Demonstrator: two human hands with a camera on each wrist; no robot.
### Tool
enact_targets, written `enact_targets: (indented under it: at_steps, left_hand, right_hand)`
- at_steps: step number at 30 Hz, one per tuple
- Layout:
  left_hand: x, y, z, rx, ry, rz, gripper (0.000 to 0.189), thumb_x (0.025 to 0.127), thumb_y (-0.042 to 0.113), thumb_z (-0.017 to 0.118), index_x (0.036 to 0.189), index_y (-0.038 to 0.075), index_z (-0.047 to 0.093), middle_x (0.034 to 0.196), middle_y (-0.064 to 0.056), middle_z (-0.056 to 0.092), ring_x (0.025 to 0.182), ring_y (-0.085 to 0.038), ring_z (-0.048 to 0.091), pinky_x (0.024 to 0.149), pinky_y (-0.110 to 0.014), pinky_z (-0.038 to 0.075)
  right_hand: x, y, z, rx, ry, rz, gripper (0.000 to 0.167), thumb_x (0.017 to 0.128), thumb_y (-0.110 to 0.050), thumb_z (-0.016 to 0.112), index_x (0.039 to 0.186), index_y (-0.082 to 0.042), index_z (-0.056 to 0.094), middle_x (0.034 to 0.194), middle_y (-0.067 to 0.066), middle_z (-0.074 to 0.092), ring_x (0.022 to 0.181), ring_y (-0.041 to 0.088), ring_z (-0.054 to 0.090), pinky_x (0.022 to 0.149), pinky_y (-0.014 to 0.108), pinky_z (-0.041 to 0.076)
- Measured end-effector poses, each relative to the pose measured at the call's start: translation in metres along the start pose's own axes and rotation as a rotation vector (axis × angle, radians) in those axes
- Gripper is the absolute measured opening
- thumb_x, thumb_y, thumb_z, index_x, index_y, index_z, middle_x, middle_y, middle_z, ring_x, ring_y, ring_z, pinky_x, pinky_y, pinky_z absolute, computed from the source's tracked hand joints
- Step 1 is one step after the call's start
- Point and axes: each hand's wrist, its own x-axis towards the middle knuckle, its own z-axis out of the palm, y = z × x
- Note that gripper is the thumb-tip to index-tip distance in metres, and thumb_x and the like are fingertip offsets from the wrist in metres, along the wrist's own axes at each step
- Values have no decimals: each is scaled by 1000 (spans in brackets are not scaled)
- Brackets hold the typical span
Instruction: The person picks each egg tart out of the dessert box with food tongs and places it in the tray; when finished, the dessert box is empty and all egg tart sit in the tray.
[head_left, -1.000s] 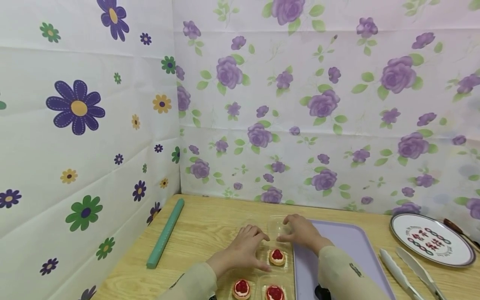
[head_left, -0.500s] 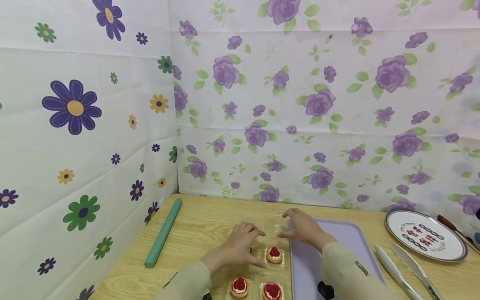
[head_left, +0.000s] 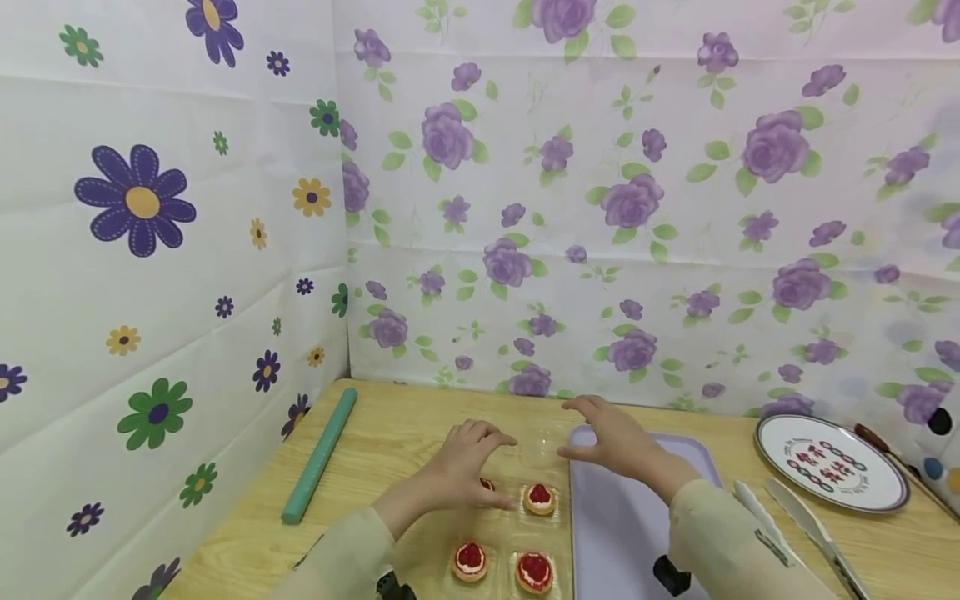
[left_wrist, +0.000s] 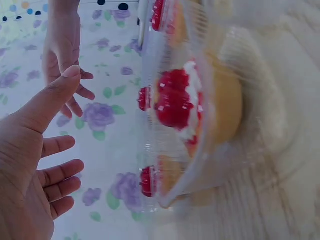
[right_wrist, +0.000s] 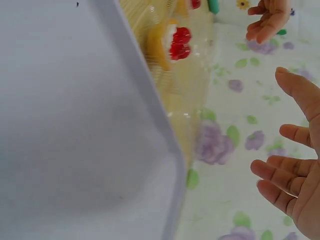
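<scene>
Several small tarts with red topping and white cream, among them a tart [head_left: 538, 499] and a larger-looking one [head_left: 534, 572], sit in compartments of a clear plastic tray [head_left: 546, 446]. My left hand [head_left: 463, 471] hovers above the tray's left side with fingers relaxed and nothing held; it partly hides another tart [head_left: 487, 483]. In the left wrist view a tart [left_wrist: 175, 102] shows through the clear plastic, apart from the hand. My right hand [head_left: 618, 442] is above the far end of the purple tray [head_left: 622, 533], thumb and fingers spread, holding nothing.
A green rolling pin-like rod [head_left: 321, 458] lies at the table's left. To the right are metal tongs [head_left: 817, 533], a white printed plate [head_left: 832, 462] and a brown-handled tool [head_left: 873, 437]. Flowered cloth [head_left: 442, 333] hangs along the back and left edges.
Both hands have lifted and drawn apart, the left going left and the right going right. A tart behind my left thumb has come into view. The head view has shifted slightly.
</scene>
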Motion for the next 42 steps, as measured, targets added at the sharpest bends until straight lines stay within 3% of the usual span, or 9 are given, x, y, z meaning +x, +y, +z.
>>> enact_targets:
  at_steps: [7, 14, 22, 29, 35, 38, 42]
  left_hand:
    - [-7, 8, -22, -17, 60, 49, 79, 70, 51, 80, 136, 19, 51, 128, -4, 52, 121, -23, 44, 105, -52, 33]
    - [-18, 17, -35, -20, 87, 88, 79, 70, 51, 80, 136, 19, 51, 129, -3, 51, 123, -23, 43, 106, -51, 33]
    - [-36, 29, -37, -25, 152, 135, 78, 70, 51, 80, 135, 18, 51, 131, -1, 50, 123, -20, 42, 103, -49, 36]
    - [-48, 37, -30, 45, 226, 229, 79, 69, 57, 77, 132, 17, 53, 125, 1, 52, 118, -17, 46, 95, -43, 40]
    - [-55, 41, -22, 80, 280, 299, 78, 67, 58, 77, 131, 19, 53, 123, 2, 53, 113, -14, 47, 93, -40, 41]
    - [-59, 43, -18, 97, 293, 320, 80, 64, 56, 80, 130, 19, 53, 121, 3, 53, 111, -14, 48, 90, -38, 42]
    - [-63, 44, -12, 123, 298, 345, 83, 61, 55, 82, 129, 17, 54, 119, 3, 53, 109, -13, 48, 90, -39, 44]
  right_hand:
    - [-23, -10, -30, -8, 52, -73, 74, 83, -51, 69, 140, -11, 45, 142, 16, 48, 115, 34, 59, 92, 51, 50]
    - [-46, -16, -47, -43, 108, -124, 72, 83, -49, 69, 140, -12, 46, 142, 16, 47, 125, 39, 51, 96, 55, 47]
    - [-79, -17, -58, -76, 149, -147, 71, 83, -51, 69, 139, -14, 48, 142, 13, 48, 127, 37, 50, 98, 55, 45]
    - [-113, -14, -63, -112, 209, -123, 68, 82, -52, 69, 139, -21, 48, 141, 8, 49, 124, 35, 52, 93, 55, 47]
    - [-140, -8, -65, -222, 285, -103, 70, 79, -51, 73, 138, -25, 49, 138, 3, 53, 119, 28, 56, 84, 46, 52]
    - [-150, -4, -63, -230, 325, -131, 72, 75, -46, 78, 138, -25, 50, 136, 1, 55, 118, 24, 56, 87, 39, 50]
    - [-163, 6, -58, -206, 372, -172, 77, 70, -39, 83, 138, -25, 50, 135, -3, 55, 119, 9, 50, 92, 12, 39]
